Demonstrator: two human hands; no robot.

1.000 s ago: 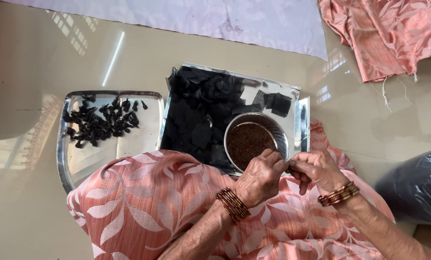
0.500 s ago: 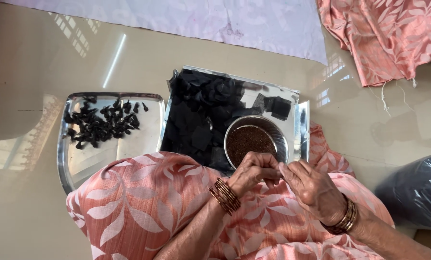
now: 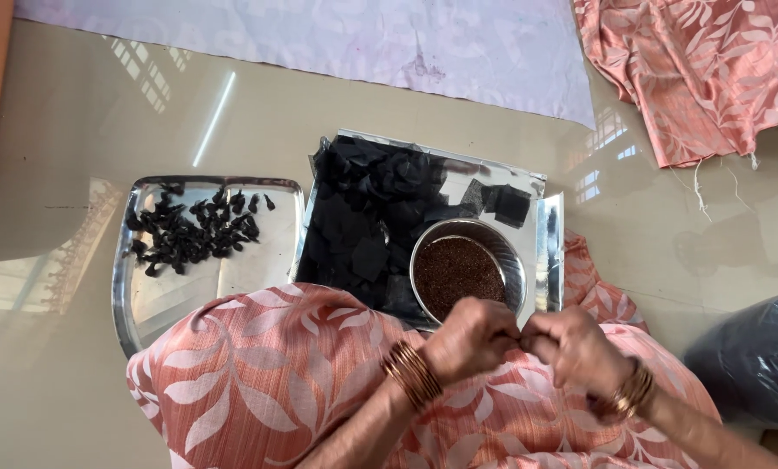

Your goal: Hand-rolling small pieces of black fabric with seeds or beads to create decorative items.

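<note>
On a glossy beige floor (image 3: 76, 130), a steel tray (image 3: 541, 252) heaped with black squares (image 3: 363, 208) holds a bowl of brown seeds (image 3: 458, 274), just beyond left hand (image 3: 474, 339) and right hand (image 3: 576, 347), fingertips pinched together on something too small to tell.

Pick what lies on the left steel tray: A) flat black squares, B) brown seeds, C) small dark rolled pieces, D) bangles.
C: the left steel tray holds a scatter of small dark rolled pieces; the brown seeds sit in the round bowl on the other tray.
</note>
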